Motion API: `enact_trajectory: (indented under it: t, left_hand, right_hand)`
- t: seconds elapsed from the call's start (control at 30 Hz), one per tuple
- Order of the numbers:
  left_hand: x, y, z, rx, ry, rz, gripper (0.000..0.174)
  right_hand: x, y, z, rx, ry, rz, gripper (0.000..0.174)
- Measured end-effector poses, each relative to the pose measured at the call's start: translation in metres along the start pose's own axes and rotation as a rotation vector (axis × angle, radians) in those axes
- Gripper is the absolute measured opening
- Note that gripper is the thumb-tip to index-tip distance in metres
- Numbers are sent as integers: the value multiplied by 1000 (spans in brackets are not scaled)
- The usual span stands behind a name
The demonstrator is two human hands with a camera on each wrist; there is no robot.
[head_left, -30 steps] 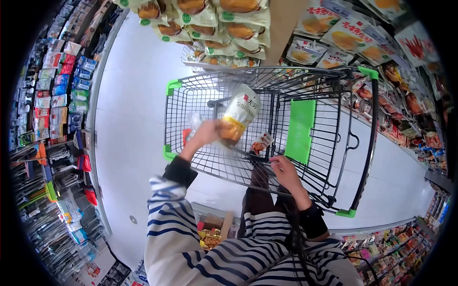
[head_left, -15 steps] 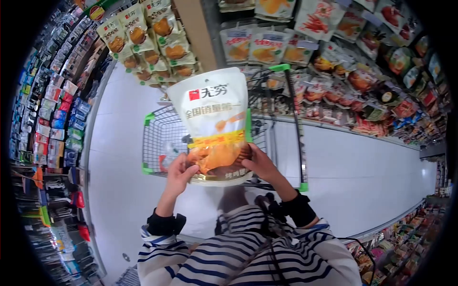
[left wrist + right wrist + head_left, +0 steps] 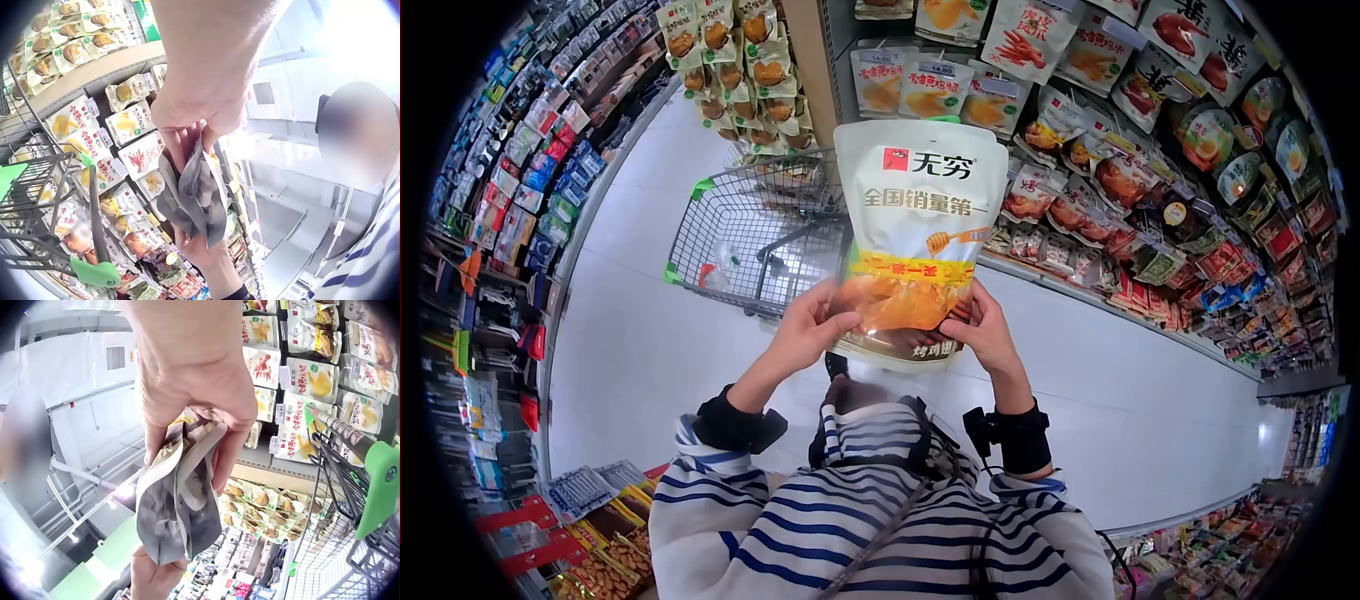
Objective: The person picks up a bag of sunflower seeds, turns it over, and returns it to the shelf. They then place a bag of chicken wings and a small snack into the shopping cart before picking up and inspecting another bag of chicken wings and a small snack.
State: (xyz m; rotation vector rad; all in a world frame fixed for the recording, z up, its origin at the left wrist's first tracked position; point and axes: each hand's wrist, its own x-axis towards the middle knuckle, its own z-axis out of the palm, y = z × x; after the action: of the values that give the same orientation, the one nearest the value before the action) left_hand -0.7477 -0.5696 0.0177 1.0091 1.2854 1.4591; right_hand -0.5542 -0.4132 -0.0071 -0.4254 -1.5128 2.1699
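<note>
A large white and orange food pouch is held up, its printed front facing the head view. The left hand pinches its lower left corner, thumb on the front. At the lower right edge the right hand grips it the same way. In the left wrist view, the left hand has its fingers behind the pouch, whose grey folded base shows. The right wrist view has the right hand round one end of the pouch, the other hand at the far end.
Behind the pouch stands a shopping cart with a small clear and red item inside. Hanging packets and shelves of pouches line the far side and the right. Another stocked shelf runs along the left, and packaged snacks lie at lower left.
The pouch was over the cart in the left hand; the right hand then took hold too, and both raised it. Since then it has shifted right, while the cart appears further left.
</note>
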Motion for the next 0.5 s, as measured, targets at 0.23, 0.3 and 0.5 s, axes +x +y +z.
enact_trajectory:
  t: [0.23, 0.3, 0.5]
  left_hand:
    - [-18, 8, 25, 1, 29, -73, 20]
    - [-19, 0, 17, 2, 1, -74, 20]
    - [-2, -9, -5, 123, 66, 32, 31]
  right_hand:
    - [-25, 5, -3, 76, 27, -34, 56]
    - [-26, 7, -3, 94, 45, -44, 57]
    - [-19, 11, -5, 89, 119, -76, 61]
